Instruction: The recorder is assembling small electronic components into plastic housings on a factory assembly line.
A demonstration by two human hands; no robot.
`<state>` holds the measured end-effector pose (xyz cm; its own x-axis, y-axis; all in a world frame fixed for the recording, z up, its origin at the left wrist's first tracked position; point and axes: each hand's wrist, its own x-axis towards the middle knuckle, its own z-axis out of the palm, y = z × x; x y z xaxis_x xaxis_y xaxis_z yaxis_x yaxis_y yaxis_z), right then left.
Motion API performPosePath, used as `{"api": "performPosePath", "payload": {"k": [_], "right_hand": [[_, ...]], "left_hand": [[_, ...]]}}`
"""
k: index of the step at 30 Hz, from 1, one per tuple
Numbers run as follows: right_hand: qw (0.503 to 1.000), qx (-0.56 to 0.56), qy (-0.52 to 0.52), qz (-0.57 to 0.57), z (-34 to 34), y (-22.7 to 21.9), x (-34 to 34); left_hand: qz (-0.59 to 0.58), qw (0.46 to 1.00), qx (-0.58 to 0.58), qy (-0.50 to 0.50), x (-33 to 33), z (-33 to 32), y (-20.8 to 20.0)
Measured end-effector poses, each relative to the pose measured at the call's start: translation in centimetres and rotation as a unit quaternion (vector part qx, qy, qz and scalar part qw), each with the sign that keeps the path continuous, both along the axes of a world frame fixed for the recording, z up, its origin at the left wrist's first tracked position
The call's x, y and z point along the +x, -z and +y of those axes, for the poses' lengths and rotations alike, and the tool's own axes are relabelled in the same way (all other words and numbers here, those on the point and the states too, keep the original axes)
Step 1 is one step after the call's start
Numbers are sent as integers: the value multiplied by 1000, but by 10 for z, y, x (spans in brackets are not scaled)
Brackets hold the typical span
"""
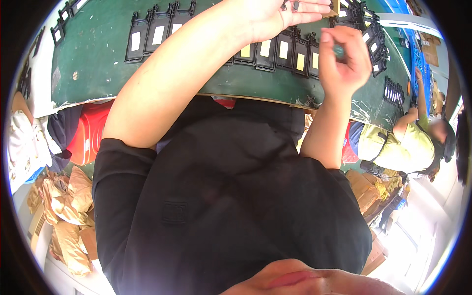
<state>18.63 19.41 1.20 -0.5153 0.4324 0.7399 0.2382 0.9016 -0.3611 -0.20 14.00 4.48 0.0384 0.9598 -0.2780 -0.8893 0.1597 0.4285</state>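
Observation:
My left hand (275,18) is palm up at the top edge of the head view, fingers stretched out. A couple of small black pieces (295,6) lie on it; their kind is too small to tell. To its right, my right hand (346,61) is curled, thumb and fingertips close together. Whether anything is between those fingertips cannot be made out. Below and between both hands runs a row of flat black plastic frames (283,51) with white or yellow labels. A brown cardboard edge (335,9) shows beside the left fingertips.
More black frames (158,34) lie on the green table (93,54) to the left, others (376,46) at the right. A stack of black parts (394,92) sits near the right edge. A co-worker (403,142) is at the right; brown paper bags (69,211) lie at lower left.

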Motion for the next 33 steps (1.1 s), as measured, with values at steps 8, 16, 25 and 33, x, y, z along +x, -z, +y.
{"api": "performPosePath", "payload": {"k": [8, 16, 25, 33], "right_hand": [[992, -38, -10, -119, -23, -36, -25], [989, -9, 6, -149, -10, -31, -12], [994, -50, 20, -90, -30, -55, -35], [996, -64, -30, -51, -20, -41, -39]], "left_hand": [[-25, 983, 119, 135, -1, 20, 48], [7, 990, 85, 113, 3, 20, 37], [2, 995, 78, 56, -9, 12, 14], [-89, 962, 78, -246, -66, 13, -6]]}}
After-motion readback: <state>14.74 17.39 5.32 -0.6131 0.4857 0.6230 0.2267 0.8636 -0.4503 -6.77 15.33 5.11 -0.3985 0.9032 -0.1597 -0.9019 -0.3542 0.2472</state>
